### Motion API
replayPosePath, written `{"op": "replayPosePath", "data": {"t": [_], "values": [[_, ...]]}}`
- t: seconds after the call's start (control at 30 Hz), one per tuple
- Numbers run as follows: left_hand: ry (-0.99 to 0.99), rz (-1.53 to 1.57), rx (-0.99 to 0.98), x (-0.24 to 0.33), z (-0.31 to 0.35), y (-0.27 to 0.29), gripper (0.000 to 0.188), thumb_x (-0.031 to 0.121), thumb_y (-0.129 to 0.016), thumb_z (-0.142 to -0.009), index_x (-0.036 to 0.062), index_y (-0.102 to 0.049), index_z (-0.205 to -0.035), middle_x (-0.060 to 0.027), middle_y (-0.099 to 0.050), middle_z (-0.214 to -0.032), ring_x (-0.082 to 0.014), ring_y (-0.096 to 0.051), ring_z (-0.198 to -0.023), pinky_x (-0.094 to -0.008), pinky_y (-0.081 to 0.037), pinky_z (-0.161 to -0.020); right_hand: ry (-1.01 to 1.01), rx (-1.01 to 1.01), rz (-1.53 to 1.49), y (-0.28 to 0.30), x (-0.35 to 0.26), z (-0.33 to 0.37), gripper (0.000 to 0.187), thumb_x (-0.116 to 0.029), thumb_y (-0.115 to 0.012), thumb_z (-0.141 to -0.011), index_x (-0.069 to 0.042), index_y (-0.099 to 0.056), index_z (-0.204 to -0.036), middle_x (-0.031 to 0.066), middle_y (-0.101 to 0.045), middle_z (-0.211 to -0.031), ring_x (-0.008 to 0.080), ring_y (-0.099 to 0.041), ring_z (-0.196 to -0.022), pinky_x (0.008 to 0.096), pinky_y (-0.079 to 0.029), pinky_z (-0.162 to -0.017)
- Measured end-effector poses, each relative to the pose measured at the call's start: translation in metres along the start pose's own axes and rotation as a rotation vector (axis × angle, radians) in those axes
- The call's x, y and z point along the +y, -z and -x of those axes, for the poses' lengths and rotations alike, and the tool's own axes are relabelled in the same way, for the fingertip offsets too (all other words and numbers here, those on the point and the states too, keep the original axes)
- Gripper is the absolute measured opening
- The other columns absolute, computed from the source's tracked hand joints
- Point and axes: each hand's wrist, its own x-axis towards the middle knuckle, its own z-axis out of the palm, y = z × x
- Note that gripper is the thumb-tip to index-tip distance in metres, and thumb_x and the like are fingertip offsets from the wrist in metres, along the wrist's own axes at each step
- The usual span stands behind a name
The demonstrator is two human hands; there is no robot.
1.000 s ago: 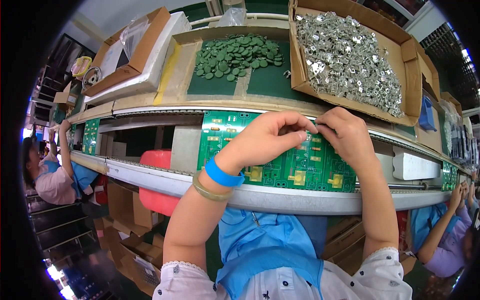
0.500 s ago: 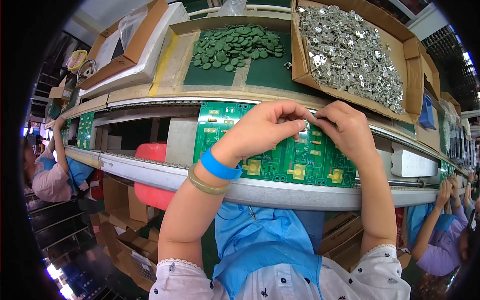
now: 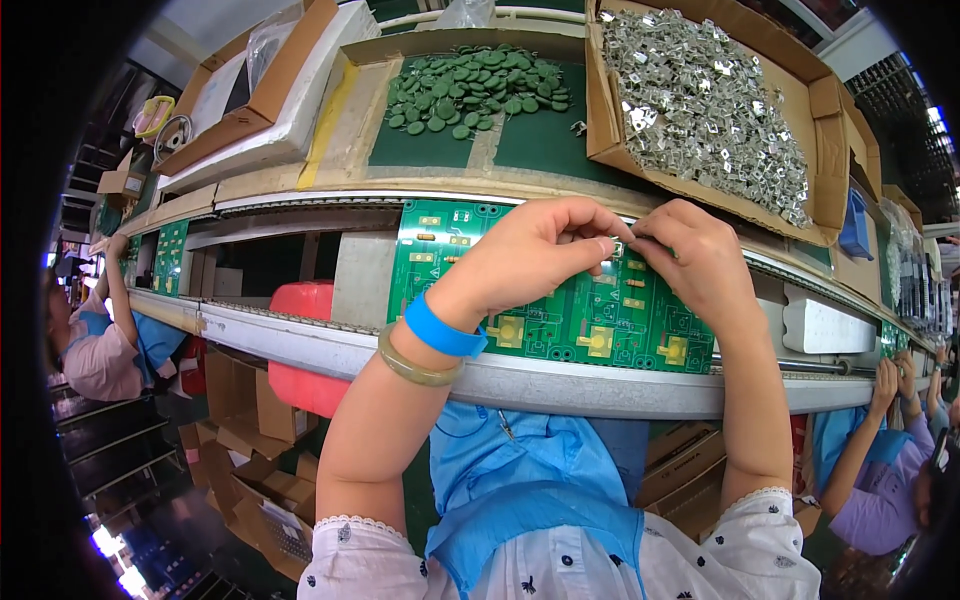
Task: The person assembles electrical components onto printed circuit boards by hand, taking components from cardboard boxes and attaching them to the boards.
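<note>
A green circuit board panel point(image 3: 550, 340) lies across the rails in front of me, with gold pads and a few small resistors on it. Over its far edge, my left hand point(image 3: 540, 245) and my right hand point(image 3: 692, 255) meet, fingertips nearly touching. Both are closed in a pinch. Something small and silvery shows between the fingertips, too small to make out. The left forearm wears a blue band and a bangle, and the left hand covers part of the board.
Beyond the rail lies a pile of green disc components point(image 3: 470, 90). A cardboard box of small metal clips point(image 3: 700, 110) stands to its right. The metal front rail point(image 3: 560, 385) runs before me. A red bin point(image 3: 300, 300) sits below. People work at both sides.
Both hands stay pinched over the same spot of the board, with only a very slight shift of the fingers. The board and the parts keep their places.
</note>
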Motion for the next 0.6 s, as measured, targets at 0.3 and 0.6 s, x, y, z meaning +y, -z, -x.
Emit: {"op": "replayPosePath", "data": {"t": [0.3,0.6], "values": [[0.026,-0.016,-0.026,0.001,0.0,0.001,0.023,0.01,-0.061,-0.099,0.0026,-0.067,-0.12,0.0021,-0.065,-0.1,-0.0059,-0.059,-0.087,-0.0213,-0.05,-0.081,-0.029,-0.034,-0.02,-0.002,0.003,0.001,0.014,-0.011,-0.076,-0.08,-0.004,-0.072,-0.092,0.0119,-0.067,-0.089,0.0333,-0.066,-0.084,0.043,-0.054,-0.074],[0.028,-0.01,-0.025,0.0,-0.001,0.001,0.023,0.011,-0.061,-0.099,0.0029,-0.068,-0.119,0.0026,-0.065,-0.099,-0.0055,-0.058,-0.086,-0.0215,-0.05,-0.081,-0.128,-0.084,-0.145,0.002,0.008,0.001,0.015,-0.007,-0.075,-0.079,-0.005,-0.074,-0.094,0.0119,-0.069,-0.089,0.0331,-0.067,-0.084,0.0405,-0.054,-0.074]]}}
